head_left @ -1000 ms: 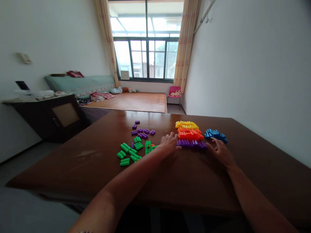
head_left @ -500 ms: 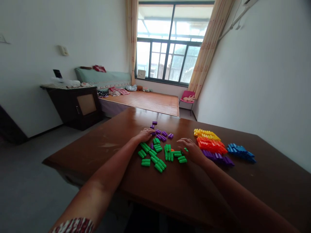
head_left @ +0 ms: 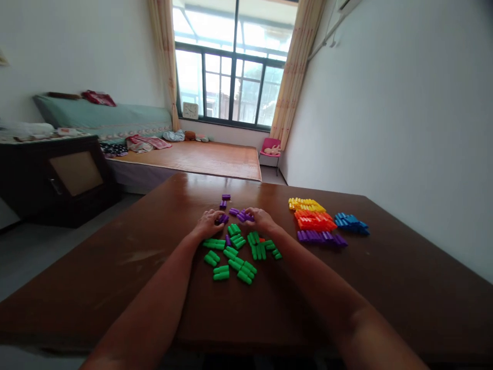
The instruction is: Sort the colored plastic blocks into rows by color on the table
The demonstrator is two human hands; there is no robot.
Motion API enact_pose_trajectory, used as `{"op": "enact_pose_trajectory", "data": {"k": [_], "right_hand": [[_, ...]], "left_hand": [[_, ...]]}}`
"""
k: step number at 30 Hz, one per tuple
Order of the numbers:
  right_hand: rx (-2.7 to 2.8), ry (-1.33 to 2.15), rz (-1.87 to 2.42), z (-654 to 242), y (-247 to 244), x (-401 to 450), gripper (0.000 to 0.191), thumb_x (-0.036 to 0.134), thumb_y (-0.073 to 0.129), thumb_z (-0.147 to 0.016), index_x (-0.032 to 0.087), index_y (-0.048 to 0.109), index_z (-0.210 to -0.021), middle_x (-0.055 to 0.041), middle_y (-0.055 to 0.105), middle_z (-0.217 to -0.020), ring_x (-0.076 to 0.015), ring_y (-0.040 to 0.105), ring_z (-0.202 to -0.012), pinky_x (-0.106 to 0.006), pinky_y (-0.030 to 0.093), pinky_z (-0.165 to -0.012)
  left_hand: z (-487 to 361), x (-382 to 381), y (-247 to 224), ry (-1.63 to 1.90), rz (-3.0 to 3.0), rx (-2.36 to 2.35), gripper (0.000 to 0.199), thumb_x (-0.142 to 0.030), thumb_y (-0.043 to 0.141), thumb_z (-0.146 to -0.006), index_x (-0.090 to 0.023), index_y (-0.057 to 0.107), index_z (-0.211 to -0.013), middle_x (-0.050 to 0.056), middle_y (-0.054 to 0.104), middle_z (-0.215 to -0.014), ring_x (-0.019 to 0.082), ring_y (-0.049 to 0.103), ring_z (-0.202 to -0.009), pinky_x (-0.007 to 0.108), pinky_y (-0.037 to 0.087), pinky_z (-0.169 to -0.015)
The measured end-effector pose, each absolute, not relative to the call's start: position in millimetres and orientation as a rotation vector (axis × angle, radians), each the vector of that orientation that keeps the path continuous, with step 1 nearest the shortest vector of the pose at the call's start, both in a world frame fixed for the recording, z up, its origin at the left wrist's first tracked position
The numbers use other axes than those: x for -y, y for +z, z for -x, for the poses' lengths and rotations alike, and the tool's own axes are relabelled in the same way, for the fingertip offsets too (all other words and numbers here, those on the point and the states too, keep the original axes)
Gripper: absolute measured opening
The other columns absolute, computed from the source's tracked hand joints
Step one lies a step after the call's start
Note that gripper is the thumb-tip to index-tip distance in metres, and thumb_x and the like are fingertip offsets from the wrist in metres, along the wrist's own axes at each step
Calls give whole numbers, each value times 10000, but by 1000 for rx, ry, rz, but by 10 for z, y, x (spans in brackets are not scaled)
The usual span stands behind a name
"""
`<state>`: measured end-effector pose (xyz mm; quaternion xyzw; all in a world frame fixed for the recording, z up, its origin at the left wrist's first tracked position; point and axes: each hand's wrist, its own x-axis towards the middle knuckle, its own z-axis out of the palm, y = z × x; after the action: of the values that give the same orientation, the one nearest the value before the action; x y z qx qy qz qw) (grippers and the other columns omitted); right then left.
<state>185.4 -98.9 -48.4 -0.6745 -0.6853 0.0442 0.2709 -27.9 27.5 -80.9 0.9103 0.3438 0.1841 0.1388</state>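
My left hand (head_left: pixel 210 222) rests on the table with its fingers curled round a small purple plastic block (head_left: pixel 223 219). Across from it, my right hand (head_left: pixel 262 220) has its fingertips closed on a cluster of purple blocks (head_left: pixel 242 215). Its fingers partly hide that cluster. Two more purple blocks (head_left: pixel 226 197) lie just beyond the hands. Nearer to me, many green plastic blocks (head_left: pixel 236 263), shaped like joined rounded tubes, are scattered loosely. One purple block (head_left: pixel 228 240) stands among the green ones, and a bit of orange (head_left: pixel 262 240) shows between them.
To the right on the brown table (head_left: pixel 154 293) lie rows of yellow blocks (head_left: pixel 307 204), orange-red blocks (head_left: pixel 315 221) and purple blocks (head_left: pixel 321 237), with a blue pile (head_left: pixel 351 223) beside them. A bed (head_left: pixel 192 156), a cabinet (head_left: pixel 77 172) and a pink chair (head_left: pixel 270 146) stand beyond.
My right hand has moved left from the green blocks to the purple cluster. My left hand stays by the purple blocks. The camera view has turned to the right.
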Motion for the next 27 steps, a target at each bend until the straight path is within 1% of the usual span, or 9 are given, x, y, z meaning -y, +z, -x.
{"op": "enact_pose_trajectory", "data": {"k": [2,5,8,12,16,19,22,25,27], "right_hand": [[1760,93,1834,-1923,-392,1139,307,234,644,-764,184,651,-1066,-74,690,-1027,-217,624,-905,-322,481,-804],[1624,83,1826,-2120,-267,1481,313,318,623,-796,215,646,-1091,-48,691,-1005,-178,633,-815,-293,498,-744],[1487,70,1847,-2496,-208,1945,315,313,592,-811,218,642,-1107,-41,701,-983,-170,641,-788,-296,511,-739],[1261,-81,1952,-3157,-267,2621,300,241,563,-795,212,662,-1076,-51,697,-1062,-195,642,-910,-342,499,-851],[1217,-130,1981,-3516,-368,3078,323,250,582,-775,204,671,-1081,-60,691,-1072,-201,633,-883,-356,498,-840],[1318,-80,1915,-3425,-410,3156,339,274,583,-793,210,661,-1117,-57,690,-1065,-190,627,-846,-337,505,-795],[1511,10,1819,-3160,-456,3094,339,253,591,-798,224,653,-1130,-50,689,-1082,-191,622,-903,-328,493,-827],[1676,71,1771,-2947,-557,3033,352,241,614,-789,231,641,-1140,-52,677,-1116,-197,611,-953,-328,476,-856],[1680,97,1800,-2906,-654,3026,361,258,634,-782,219,628,-1141,-60,677,-1078,-193,611,-912,-322,479,-822]], "left_hand": [[270,-299,-833,558,-2606,-993,429,-435,628,-760,-244,618,-1145,59,598,-1095,252,545,-1065,353,454,-928],[267,-336,-855,601,-2565,-986,416,-503,659,-725,-212,618,-1019,64,610,-1074,241,577,-1022,341,477,-896],[277,-360,-859,639,-2513,-971,405,-525,678,-701,-206,590,-935,57,635,-995,232,614,-945,331,505,-825],[295,-392,-835,694,-2397,-962,485,-577,688,-674,-203,569,-959,53,656,-958,231,642,-877,341,529,-772],[185,-328,-674,864,-2330,-962,574,-596,679,-678,-193,566,-1070,70,643,-1024,244,642,-906,361,550,-755],[-57,-19,-437,840,-2382,-770,589,-595,650,-718,-210,577,-1158,67,613,-1078,236,630,-945,348,561,-747],[-418,539,-221,666,-2485,-452,509,-573,659,-739,-208,645,-1095,66,618,-1052,227,622,-959,331,555,-765],[-816,1140,-170,556,-2547,-141,475,-523,676,-763,-216,642,-1124,64,631,-1134,220,605,-1033,328,517,-873],[-1038,1452,-244,462,-2585,-53,475,-490,706,-752,-210,631,-1128,59,643,-1170,225,595,-1071,340,475,-945]]}}
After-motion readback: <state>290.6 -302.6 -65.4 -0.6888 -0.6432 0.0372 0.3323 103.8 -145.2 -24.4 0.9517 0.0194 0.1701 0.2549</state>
